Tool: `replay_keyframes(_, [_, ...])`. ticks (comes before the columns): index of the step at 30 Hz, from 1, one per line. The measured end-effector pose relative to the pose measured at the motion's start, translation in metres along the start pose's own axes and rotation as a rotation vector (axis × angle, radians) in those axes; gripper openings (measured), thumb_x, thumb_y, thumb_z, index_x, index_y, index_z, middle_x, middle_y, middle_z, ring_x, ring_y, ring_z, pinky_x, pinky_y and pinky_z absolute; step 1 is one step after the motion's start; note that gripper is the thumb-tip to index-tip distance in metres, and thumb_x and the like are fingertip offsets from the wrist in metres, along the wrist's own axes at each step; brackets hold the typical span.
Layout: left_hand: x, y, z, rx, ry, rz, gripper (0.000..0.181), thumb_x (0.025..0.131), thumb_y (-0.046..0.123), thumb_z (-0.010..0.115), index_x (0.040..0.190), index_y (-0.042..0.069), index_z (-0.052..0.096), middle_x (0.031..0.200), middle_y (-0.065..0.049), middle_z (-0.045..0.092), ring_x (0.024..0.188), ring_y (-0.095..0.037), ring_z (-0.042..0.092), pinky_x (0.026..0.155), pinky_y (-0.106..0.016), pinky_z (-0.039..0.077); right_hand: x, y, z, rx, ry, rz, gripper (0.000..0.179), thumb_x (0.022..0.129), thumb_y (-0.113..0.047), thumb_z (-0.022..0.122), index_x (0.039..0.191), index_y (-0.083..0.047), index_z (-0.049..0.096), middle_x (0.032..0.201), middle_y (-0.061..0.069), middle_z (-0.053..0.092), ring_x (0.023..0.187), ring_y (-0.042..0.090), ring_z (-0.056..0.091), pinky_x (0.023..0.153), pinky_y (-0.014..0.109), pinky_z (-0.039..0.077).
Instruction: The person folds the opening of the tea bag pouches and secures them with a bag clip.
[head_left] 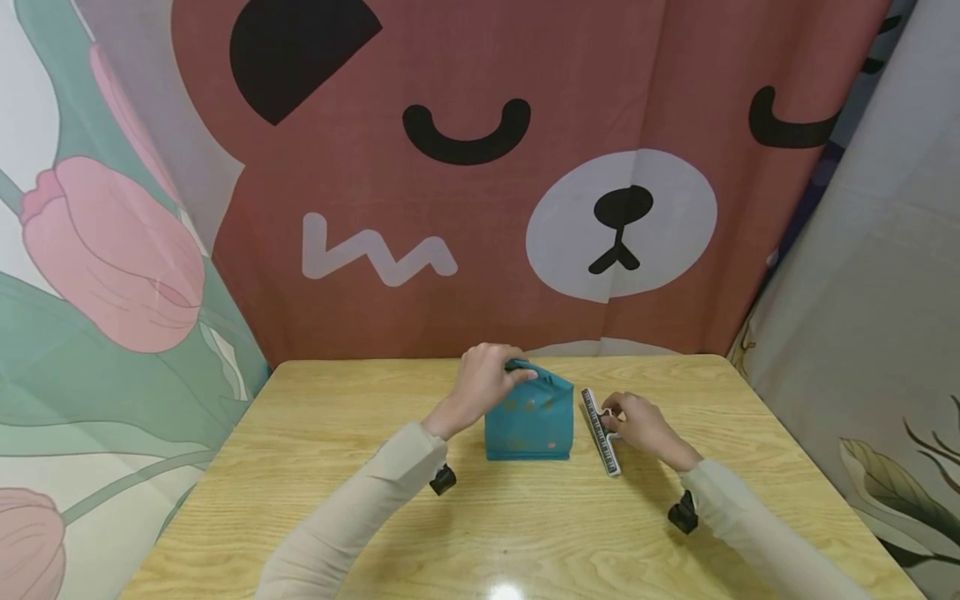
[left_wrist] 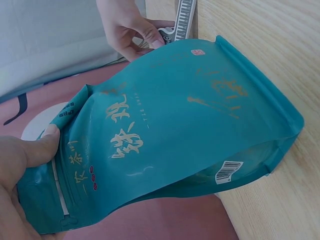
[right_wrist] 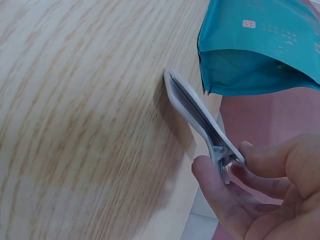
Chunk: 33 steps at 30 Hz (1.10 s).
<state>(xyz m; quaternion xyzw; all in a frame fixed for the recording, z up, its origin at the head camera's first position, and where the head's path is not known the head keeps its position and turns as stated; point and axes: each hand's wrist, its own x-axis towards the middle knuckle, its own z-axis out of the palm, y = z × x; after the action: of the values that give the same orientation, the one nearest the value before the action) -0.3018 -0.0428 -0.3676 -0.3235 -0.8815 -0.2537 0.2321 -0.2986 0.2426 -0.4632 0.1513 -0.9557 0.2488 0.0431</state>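
A teal tea bag (head_left: 528, 429) with gold lettering stands upright near the far side of the table. My left hand (head_left: 483, 379) grips its folded top edge, the thumb (left_wrist: 42, 145) lying over the front in the left wrist view. Just right of the bag is a long bag clip (head_left: 600, 433) with a piano-key print. My right hand (head_left: 637, 425) pinches the clip's handles between thumb and fingers. From the right wrist, the clip (right_wrist: 192, 110) appears end-on, its long bars slanting toward the tabletop beside the bag (right_wrist: 250, 65). The back of the bag is hidden.
The wooden table (head_left: 360, 533) reaches back to a curtain (head_left: 465, 317) with a brown bear print. Flower-patterned cloth (head_left: 112, 250) hangs at the left, and a grey leaf-patterned cloth (head_left: 862, 333) at the right. Each wrist bears a small black camera (head_left: 443, 479).
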Motion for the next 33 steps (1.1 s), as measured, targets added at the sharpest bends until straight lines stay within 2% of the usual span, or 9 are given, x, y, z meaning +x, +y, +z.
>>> replay_keyframes(13, [0.0001, -0.0004, -0.0003, -0.005, 0.004, 0.002, 0.022, 0.087, 0.03, 0.077, 0.098, 0.012, 0.079, 0.09, 0.0, 0.075, 0.057, -0.005, 0.059, 0.05, -0.018, 0.042, -0.0007, -0.0006, -0.0026, 0.003, 0.059, -0.018, 0.017, 0.093, -0.007, 0.07, 0.106, 0.004, 0.067, 0.092, 0.011, 0.062, 0.074, 0.02, 0.058, 0.062, 0.039, 0.048])
replay_keyframes(33, [-0.0004, -0.0014, 0.0008, -0.017, -0.003, 0.0, 0.021, 0.087, 0.03, 0.078, 0.098, 0.012, 0.08, 0.09, 0.0, 0.075, 0.06, -0.005, 0.061, 0.052, -0.019, 0.044, -0.0021, -0.0088, -0.0063, 0.003, 0.11, -0.06, 0.025, 0.092, -0.004, 0.069, 0.113, 0.01, 0.065, 0.093, 0.016, 0.059, 0.075, 0.025, 0.061, 0.064, 0.042, 0.052])
